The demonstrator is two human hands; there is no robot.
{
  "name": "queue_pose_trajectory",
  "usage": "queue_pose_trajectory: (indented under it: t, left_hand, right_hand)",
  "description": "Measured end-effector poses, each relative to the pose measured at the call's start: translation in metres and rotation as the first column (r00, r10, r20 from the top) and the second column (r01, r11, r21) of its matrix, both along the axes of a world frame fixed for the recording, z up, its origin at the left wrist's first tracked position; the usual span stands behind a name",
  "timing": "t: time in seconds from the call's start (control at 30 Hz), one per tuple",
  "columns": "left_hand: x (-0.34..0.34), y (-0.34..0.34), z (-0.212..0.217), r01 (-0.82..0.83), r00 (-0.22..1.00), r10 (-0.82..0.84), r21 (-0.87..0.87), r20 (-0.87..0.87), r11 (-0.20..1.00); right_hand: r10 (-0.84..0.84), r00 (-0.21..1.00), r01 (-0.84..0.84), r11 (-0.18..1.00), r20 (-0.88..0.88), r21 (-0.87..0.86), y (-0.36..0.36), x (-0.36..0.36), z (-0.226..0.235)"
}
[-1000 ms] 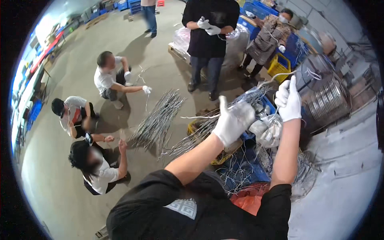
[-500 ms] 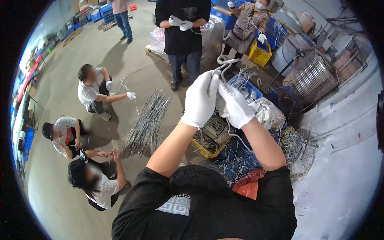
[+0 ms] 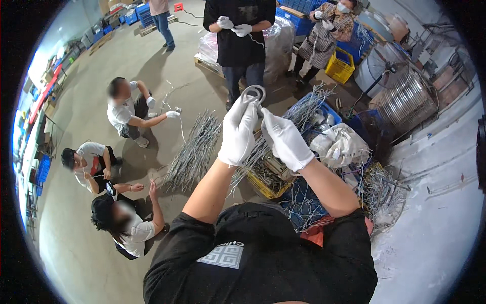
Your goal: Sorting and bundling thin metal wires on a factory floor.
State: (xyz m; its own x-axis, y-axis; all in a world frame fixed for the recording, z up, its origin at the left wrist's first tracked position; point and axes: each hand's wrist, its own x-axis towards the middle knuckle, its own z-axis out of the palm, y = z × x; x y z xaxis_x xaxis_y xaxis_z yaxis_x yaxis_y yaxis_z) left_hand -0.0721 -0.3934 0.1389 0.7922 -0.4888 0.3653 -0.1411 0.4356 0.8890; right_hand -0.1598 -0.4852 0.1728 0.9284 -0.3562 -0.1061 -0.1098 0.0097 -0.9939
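Slightly farther apart now, left hand [image 3: 238,133] grips looped wire [image 3: 261,92], right hand [image 3: 286,141] leans inward, its hold unclear.

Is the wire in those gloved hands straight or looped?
Looped: the grey wire curves round in a ring-like bend above the left hand.

A broad, smooth beige-grey floor [image 3: 66,228] is crossed by long shadows and bounded on the right by a pale, marked wall [image 3: 435,228]. The left side of the room is lined by a long, red-edged table [image 3: 46,95] and lit by a white glare [image 3: 44,62], while toward the back, blue crates [image 3: 145,16] are seen stacked near a plastic-wrapped load [image 3: 278,46] raised on a wooden pallet [image 3: 208,67].
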Motion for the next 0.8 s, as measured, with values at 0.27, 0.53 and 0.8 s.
queue_pose_trajectory:
  t: [0.27, 0.53, 0.8]
  left_hand:
    - [0.007, -0.006, -0.005, 0.086, 0.949, -0.083, 0.002, 0.305, 0.996]
    - [0.000, -0.003, 0.013, -0.043, 0.777, -0.127, 0.254, 0.616, 0.966]
    - [-0.016, 0.008, 0.008, 0.028, 0.716, -0.357, 0.486, 0.600, 0.873]
  right_hand:
    - [0.052, 0.998, -0.054, 0.997, 0.030, 0.049, -0.020, -0.015, -0.007]
    - [0.101, 0.992, -0.083, 0.973, -0.076, 0.215, -0.041, -0.033, 0.011]
    - [0.029, 0.999, -0.013, 0.874, 0.025, -0.486, -0.063, -0.037, 0.024]
